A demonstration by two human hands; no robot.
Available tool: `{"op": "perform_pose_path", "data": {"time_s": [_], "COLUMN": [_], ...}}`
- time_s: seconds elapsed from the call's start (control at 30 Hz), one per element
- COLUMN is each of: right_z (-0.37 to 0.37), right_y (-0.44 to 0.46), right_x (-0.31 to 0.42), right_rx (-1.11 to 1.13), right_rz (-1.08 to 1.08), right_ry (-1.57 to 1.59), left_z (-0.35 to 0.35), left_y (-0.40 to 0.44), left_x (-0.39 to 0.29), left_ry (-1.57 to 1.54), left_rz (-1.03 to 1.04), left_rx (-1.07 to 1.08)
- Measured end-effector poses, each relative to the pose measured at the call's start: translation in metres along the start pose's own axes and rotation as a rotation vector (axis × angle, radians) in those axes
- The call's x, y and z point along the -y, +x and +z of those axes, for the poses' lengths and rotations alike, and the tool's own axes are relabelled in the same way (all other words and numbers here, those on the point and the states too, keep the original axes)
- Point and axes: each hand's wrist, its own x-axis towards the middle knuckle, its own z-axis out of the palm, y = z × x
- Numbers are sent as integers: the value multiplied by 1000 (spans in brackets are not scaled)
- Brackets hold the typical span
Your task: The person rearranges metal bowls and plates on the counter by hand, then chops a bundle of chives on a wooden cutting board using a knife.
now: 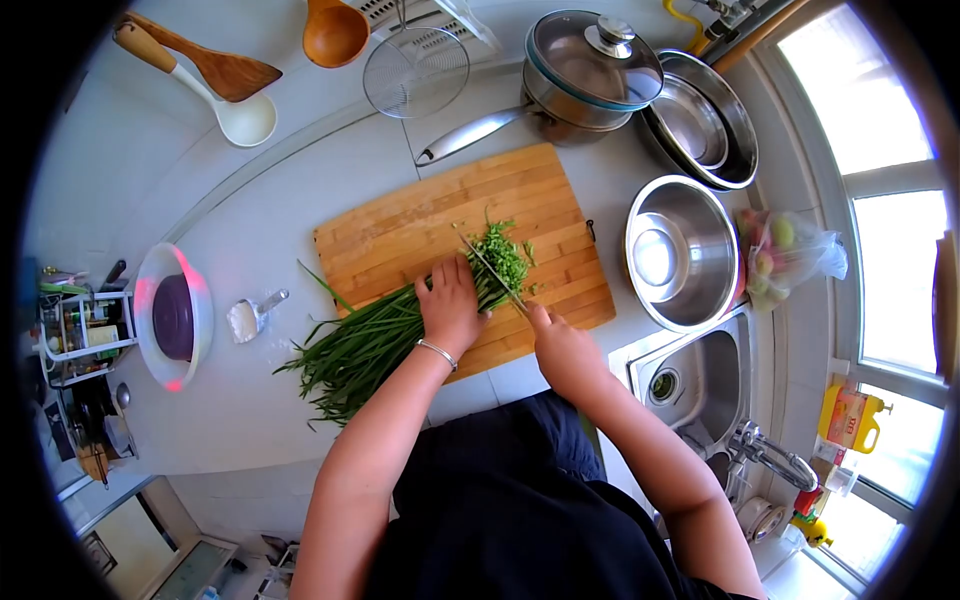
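Observation:
A bunch of long green garlic chives [365,350] lies across the wooden cutting board [400,235], its leafy ends hanging past the board's left edge. My left hand [452,308], with a bangle at the wrist, is closed over the bunch and presses it down, fingertips bent near the cut end. In my right hand [562,350] is the handle of a knife [488,265]. Its thin blade slants across the chives just right of my left fingers. Chopped chives [507,252] are heaped along the blade's far side, with some bits scattered on the board.
A steel bowl [642,290] stands right of the board, beside a bag of fruit [785,250] and the sink [690,390]. Behind are a lidded saucepan [570,95] and stacked basins [740,150]. Leftward are a scoop of white powder [245,320] and a basin [203,330].

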Motion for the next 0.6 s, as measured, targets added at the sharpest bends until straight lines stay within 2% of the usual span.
{"op": "perform_pose_path", "data": {"time_s": [0.17,0.33,0.43,0.6], "right_z": [21,43,27,-5], "right_y": [29,43,23,-6], "right_x": [6,-13,-15,-6], "right_rx": [-11,-123,-210,-109], "right_rz": [19,-25,-24,-23], "right_ry": [14,44,47,37], "left_z": [1,3,4,3], "left_y": [1,-1,2,1], "left_x": [-1,1,1,1], "left_ry": [9,25,-46,-57], "left_rz": [4,16,-12,-15], "left_rx": [-23,-63,-80,-85]}}
